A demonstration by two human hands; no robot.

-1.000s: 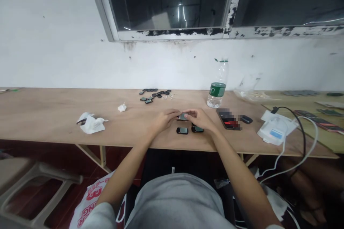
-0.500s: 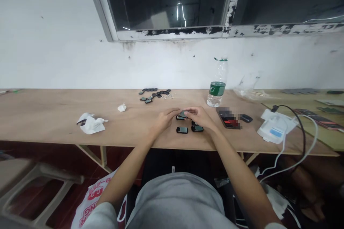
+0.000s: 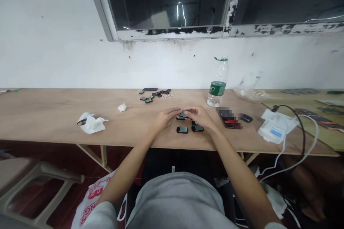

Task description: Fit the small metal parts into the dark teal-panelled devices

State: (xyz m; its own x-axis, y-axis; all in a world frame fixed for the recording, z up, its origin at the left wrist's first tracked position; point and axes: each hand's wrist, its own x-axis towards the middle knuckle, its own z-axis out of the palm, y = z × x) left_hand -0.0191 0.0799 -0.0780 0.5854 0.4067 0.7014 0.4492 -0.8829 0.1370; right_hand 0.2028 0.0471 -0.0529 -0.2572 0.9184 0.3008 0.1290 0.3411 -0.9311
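Observation:
A small flat grey plate is held tilted just above a black-rimmed piece on the table. My right hand pinches it, thumb on its face. From the other side, my left hand reaches its fingertips to the plate's far edge, fingers close together. Nearer to me lie a black piece with a grey face and a similar one. Behind the latter, another black piece is partly covered by my right hand.
More black pieces lie at the back beside small white bits. A water bottle, a phone, a black fob-like object and a white box with cables stand right. Crumpled tissue lies left.
My hands stay in almost the same place. The grey plate is tilted up slightly more between my fingers.

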